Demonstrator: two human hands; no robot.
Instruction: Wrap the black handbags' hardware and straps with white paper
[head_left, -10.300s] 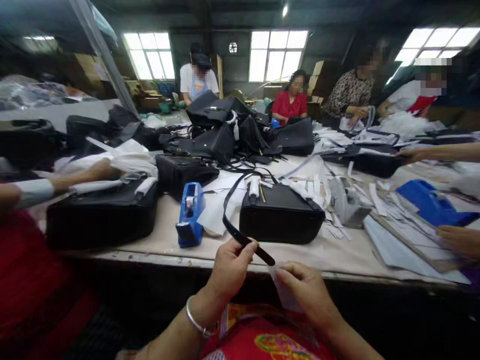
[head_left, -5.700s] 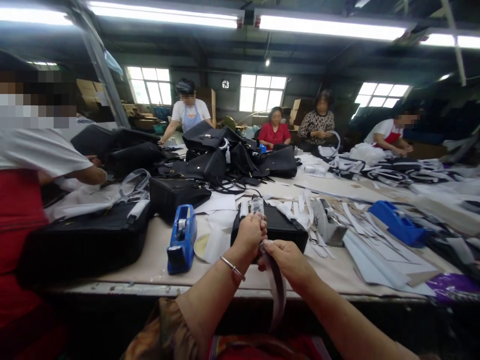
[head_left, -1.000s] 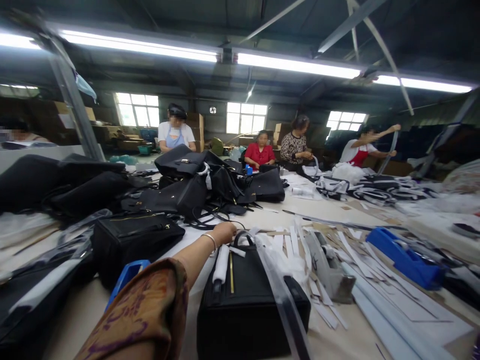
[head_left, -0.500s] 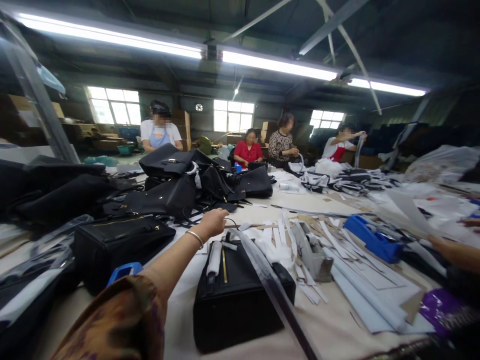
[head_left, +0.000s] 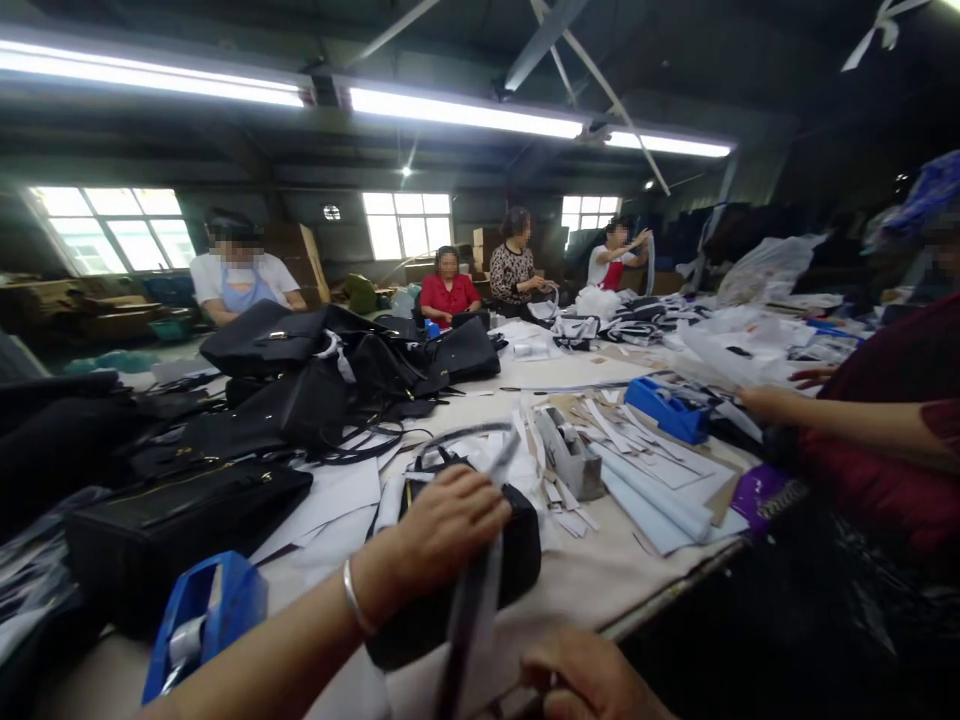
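On the table in front of me stands a black handbag [head_left: 525, 545], with a white-wrapped piece and a gold zip on its top. My left hand [head_left: 454, 520], wearing a silver bangle, is closed around a long strap [head_left: 476, 610] covered in clear wrap. The strap arches above the bag and runs down toward me past its front. My right hand [head_left: 585, 670] is low at the bottom edge, blurred, with its fingers curled together; what lies in them cannot be made out. A blue tape dispenser [head_left: 206, 620] sits left of my left forearm.
Black bags [head_left: 300, 390] are piled at the left. A grey tape dispenser [head_left: 574, 460], paper strips [head_left: 615, 425], pale rolled sheets [head_left: 656, 500] and another blue dispenser [head_left: 667, 408] lie rightward. A co-worker's arm [head_left: 847, 415] reaches in at right; several people work across the table.
The view has swung right. My left hand has come back from beyond the bag to above it and now grips the strap. My right hand has come into view at the bottom.
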